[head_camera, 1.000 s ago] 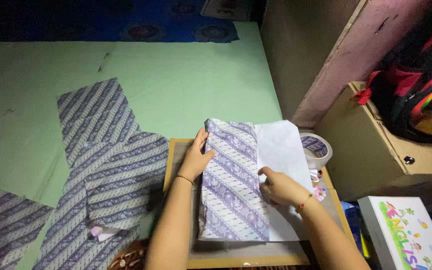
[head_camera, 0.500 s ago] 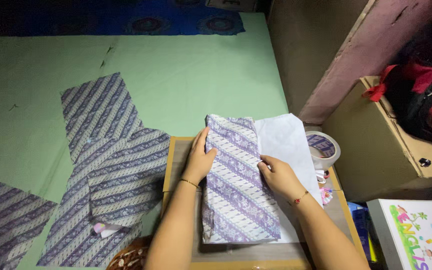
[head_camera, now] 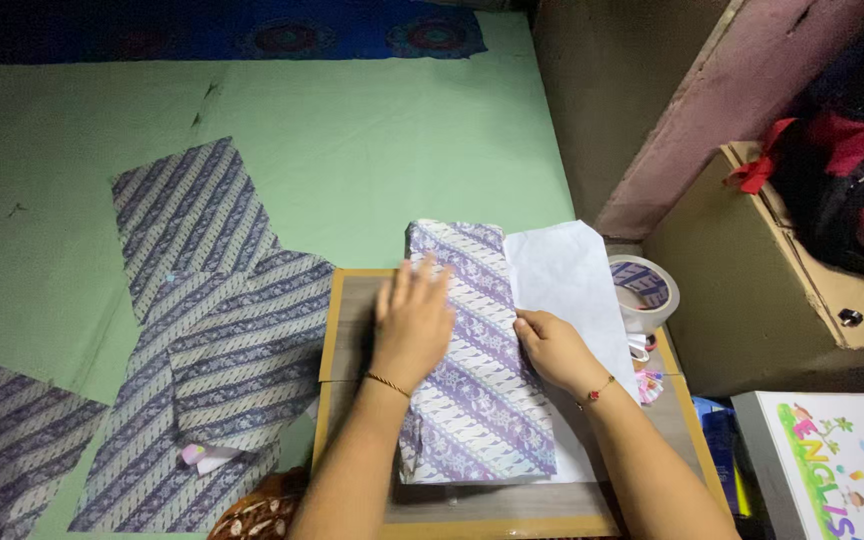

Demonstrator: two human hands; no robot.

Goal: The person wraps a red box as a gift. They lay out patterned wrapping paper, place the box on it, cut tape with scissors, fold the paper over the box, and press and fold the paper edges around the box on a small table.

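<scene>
on wooden board (head_camera: 352, 300), flat open hands (head_camera: 414, 322) press purple-striped patterned cloth (head_camera: 477, 400).

One view only — a camera on the person's head, looking steeply down and slightly forward over both forearms. It sits close above the board (head_camera: 352, 300), whose near edge runs along the bottom of the frame and whose far edge lies about mid-height. The forearms enter from the bottom edge, left hand (head_camera: 412, 325) and right hand (head_camera: 552, 350) near the centre, so the lens faces the person's own working spot. Beyond the board's far edge the view takes in the green sheet (head_camera: 372, 130) up to the top — to the right, a wall (head_camera: 602, 90) and a cabinet (head_camera: 742, 290) close the frame.
</scene>
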